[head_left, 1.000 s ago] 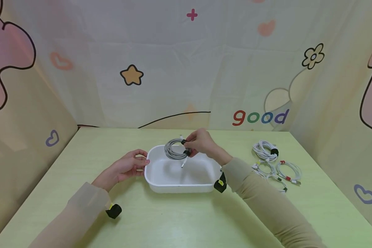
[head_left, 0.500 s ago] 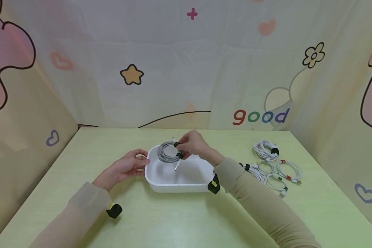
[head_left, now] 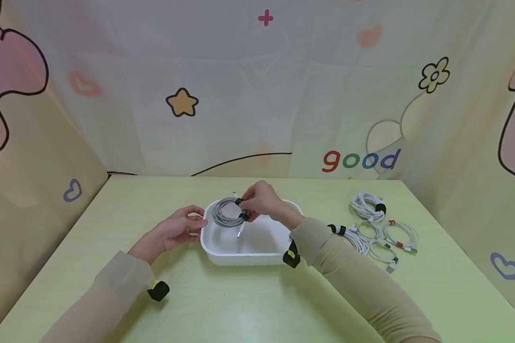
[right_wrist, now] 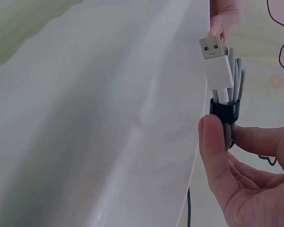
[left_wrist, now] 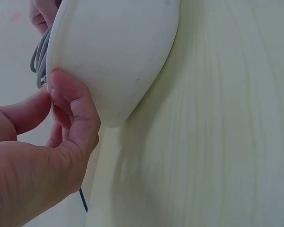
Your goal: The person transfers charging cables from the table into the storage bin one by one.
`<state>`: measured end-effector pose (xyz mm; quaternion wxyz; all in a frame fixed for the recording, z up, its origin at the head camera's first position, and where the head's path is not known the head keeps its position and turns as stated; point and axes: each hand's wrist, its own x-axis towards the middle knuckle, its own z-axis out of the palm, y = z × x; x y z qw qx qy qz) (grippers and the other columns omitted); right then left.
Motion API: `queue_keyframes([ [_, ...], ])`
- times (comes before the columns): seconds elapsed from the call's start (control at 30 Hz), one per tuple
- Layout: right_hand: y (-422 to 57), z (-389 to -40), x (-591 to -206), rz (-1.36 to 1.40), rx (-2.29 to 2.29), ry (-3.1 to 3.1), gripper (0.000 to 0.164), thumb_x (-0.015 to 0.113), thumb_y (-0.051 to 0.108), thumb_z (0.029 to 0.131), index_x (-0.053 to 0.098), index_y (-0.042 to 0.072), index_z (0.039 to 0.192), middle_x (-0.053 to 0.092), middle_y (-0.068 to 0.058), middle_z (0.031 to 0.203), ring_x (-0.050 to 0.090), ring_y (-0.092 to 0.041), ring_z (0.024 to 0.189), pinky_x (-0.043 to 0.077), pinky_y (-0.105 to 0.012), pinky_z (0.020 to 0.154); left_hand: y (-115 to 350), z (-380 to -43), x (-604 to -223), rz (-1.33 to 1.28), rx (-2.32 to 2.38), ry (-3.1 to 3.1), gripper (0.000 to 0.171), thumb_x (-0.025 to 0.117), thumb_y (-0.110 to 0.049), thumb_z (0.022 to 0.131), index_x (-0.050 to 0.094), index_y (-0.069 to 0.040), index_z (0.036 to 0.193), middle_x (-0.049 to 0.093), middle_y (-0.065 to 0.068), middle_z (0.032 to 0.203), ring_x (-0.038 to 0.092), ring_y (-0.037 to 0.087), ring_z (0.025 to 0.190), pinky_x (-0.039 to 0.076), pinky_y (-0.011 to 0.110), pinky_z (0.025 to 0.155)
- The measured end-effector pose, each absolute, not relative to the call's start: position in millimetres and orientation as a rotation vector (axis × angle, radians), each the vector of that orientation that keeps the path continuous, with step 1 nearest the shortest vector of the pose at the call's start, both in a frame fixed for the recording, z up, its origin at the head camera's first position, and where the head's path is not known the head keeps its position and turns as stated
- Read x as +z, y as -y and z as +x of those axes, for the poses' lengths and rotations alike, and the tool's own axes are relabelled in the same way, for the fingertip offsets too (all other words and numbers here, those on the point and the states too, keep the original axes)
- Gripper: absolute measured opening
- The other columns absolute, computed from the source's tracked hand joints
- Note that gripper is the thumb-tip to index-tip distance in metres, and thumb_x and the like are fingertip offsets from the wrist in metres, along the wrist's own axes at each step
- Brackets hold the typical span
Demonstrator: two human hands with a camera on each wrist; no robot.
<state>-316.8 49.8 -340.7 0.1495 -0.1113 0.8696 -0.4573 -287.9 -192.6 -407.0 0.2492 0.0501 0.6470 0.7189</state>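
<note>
- Currently, head view: left hand pinches the near-side end of a white tub, thumb at the rim, fingers bent round it; the tub stands on the table, between and just below the two hands.
- Head view, right hand: fingertips closed in a pinch on a grey cable coil, held above the tub's interior, between the hands. A slim white cable end points down, below the right hand's fingers.
- Head view, beyond the right forearm: several white cables on the table, including a white coil with a broad black tie, a white coil with red ties and a white bundle with black bands.
- Left wrist view: thumb and bent fingers meet across the tub rim; part of the grey coil shows past the rim, above the left thumb.
- Right wrist view: thumb and index finger grip the coil by a black tie; a white USB plug sticks up above the thumb. Contact between coil and tub: cannot tell.
</note>
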Motion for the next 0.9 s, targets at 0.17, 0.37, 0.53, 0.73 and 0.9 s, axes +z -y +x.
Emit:
queue_keyframes([
  [0.17,-46.3,-315.2,-338.4,-0.326,-1.287,-2.511,0.019,0.07,0.003,0.086,0.067,-0.007,0.101,0.071,-0.019,0.087,0.064,-0.015,0.055,0.059,-0.033,0.059,192.2,-287.8,-405.4,0.124,1.96,-1.764,0.027,0.055,-0.004,0.096,0.038,-0.008,0.116,0.061,-0.001,0.088,0.062,0.012,0.075,0.055,0.028,0.069],
  [0.37,-43.3,-314.3,-337.4,-0.334,-1.267,-2.52,0.018,0.069,0.003,0.086,0.067,-0.007,0.101,0.071,-0.019,0.086,0.065,-0.016,0.055,0.058,-0.032,0.058,193.1,-286.8,-405.5,0.124,1.946,-1.78,0.028,0.055,-0.004,0.095,0.038,-0.008,0.117,0.061,-0.001,0.088,0.061,0.013,0.076,0.055,0.028,0.069],
  [0.53,-41.6,-314.9,-339.1,-0.314,-1.229,-2.535,0.018,0.069,0.004,0.087,0.067,-0.006,0.102,0.07,-0.019,0.087,0.065,-0.016,0.055,0.058,-0.031,0.057,193.1,-287.5,-407.8,0.125,1.949,-1.777,0.027,0.054,-0.003,0.096,0.038,-0.008,0.116,0.061,-0.001,0.087,0.061,0.012,0.074,0.054,0.028,0.068],
  [0.73,-41.8,-315.8,-341.4,-0.297,-1.198,-2.545,0.016,0.068,0.003,0.087,0.066,-0.005,0.101,0.07,-0.018,0.087,0.065,-0.016,0.055,0.057,-0.029,0.056,192.9,-288.2,-408.0,0.133,1.954,-1.772,0.025,0.054,-0.003,0.096,0.038,-0.008,0.115,0.061,-0.001,0.086,0.061,0.012,0.073,0.054,0.027,0.067],
  [0.9,-41.3,-315.4,-342.7,-0.301,-1.178,-2.548,0.016,0.068,0.003,0.087,0.066,-0.005,0.1,0.069,-0.018,0.087,0.065,-0.016,0.055,0.058,-0.029,0.056,192.9,-287.8,-407.7,0.134,1.951,-1.776,0.025,0.054,-0.003,0.096,0.038,-0.008,0.115,0.061,-0.001,0.086,0.061,0.012,0.074,0.054,0.027,0.068],
])
